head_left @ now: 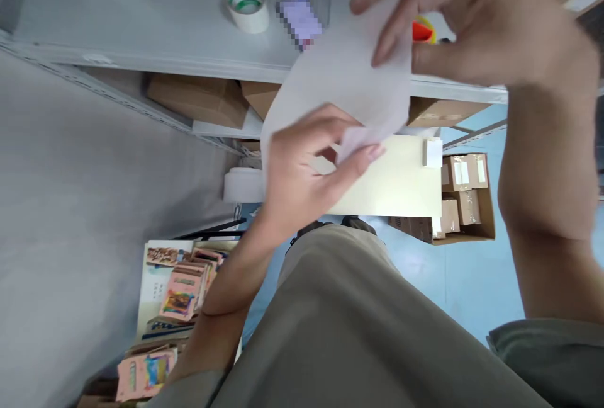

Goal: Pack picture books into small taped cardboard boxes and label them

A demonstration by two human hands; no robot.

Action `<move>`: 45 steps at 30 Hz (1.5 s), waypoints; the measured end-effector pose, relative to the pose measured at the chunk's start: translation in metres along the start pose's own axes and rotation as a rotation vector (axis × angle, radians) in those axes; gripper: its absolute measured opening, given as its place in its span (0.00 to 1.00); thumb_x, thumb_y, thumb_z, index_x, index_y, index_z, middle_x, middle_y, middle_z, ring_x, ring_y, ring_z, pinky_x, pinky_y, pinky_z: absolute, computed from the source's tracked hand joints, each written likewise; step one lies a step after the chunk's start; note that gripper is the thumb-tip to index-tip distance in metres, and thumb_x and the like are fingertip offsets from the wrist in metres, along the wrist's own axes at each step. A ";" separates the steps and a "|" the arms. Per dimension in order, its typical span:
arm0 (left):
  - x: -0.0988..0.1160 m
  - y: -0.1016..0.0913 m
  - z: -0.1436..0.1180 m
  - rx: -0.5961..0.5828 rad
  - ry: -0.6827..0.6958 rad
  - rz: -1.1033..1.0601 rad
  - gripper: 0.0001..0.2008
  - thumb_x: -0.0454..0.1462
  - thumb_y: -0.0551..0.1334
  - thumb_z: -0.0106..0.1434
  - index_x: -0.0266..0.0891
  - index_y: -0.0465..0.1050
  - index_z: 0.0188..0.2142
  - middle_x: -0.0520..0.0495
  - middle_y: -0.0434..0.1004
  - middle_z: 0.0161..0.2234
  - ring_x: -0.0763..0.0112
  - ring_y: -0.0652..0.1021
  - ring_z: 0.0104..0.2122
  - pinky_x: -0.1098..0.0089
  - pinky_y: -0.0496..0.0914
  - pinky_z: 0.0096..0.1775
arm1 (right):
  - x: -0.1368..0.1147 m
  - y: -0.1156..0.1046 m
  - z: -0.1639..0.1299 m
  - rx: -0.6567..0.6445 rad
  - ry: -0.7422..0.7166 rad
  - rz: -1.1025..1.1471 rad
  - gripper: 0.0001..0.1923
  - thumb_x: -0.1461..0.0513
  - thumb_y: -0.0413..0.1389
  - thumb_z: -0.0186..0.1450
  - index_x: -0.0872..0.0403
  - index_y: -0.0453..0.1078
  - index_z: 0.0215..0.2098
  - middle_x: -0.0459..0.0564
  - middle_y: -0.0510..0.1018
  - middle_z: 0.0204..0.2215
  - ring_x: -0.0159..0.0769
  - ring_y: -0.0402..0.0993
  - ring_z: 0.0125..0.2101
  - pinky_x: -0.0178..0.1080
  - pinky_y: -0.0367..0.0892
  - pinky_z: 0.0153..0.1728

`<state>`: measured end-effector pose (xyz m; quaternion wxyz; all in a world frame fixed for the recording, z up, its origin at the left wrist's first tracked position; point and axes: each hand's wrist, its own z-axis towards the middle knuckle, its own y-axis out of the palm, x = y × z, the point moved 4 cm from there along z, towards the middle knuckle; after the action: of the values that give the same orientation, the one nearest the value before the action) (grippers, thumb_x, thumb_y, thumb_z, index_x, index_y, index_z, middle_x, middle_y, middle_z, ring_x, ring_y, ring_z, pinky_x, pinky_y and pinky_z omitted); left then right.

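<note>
A thin white sheet of paper [349, 77] hangs in front of me, its lower edge curled over. My left hand [306, 172] grips that folded lower part between thumb and fingers. Above and to the right, my right hand [491, 24] is slightly blurred, its fingers spread across the upper right of the sheet. The fingertips lie over the paper and the thumb is by its right edge. Behind the right hand, a red and yellow object [423, 31] is mostly hidden.
On the grey shelf [141, 24] are a tape roll [248, 8] and a pixelated purple item [301, 21]. Cardboard boxes [198, 99] fill the level below. An open carton [491, 219] of small boxes stands lower right; stacked pink printed packs [182, 291] lie lower left.
</note>
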<state>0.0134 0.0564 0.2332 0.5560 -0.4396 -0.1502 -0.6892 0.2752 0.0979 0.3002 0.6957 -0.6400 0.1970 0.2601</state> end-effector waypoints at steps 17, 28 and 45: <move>-0.138 0.427 -0.168 -0.946 -0.340 0.144 0.16 0.32 0.64 0.79 0.45 0.88 0.58 0.40 0.87 0.58 0.55 0.85 0.58 0.58 0.82 0.56 | 0.417 0.179 -0.305 0.245 0.813 0.722 0.21 0.44 0.69 0.69 0.53 0.84 0.40 0.59 0.91 0.44 0.46 0.91 0.43 0.48 0.88 0.47; -0.297 0.201 -0.232 -0.681 -1.063 0.819 0.36 0.40 0.63 0.77 0.27 0.64 0.79 0.21 0.56 0.82 0.37 0.60 0.82 0.42 0.58 0.80 | 0.470 0.281 -0.323 0.271 1.050 0.359 0.09 0.62 0.56 0.75 0.54 0.79 0.47 0.63 0.89 0.49 0.43 0.83 0.41 0.47 0.79 0.54; -0.336 0.100 -0.269 -0.636 -1.110 0.719 0.31 0.44 0.65 0.75 0.37 0.73 0.74 0.25 0.66 0.76 0.33 0.70 0.74 0.43 0.72 0.72 | 0.327 0.346 -0.211 0.106 0.731 0.097 0.16 0.62 0.51 0.78 0.52 0.81 0.52 0.65 0.84 0.51 0.54 0.81 0.54 0.57 0.76 0.64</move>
<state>-0.0169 0.0486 -0.2076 0.4355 -0.8862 -0.0490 -0.1501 0.3322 -0.0598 -0.1928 0.5985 -0.6436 0.4756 0.0365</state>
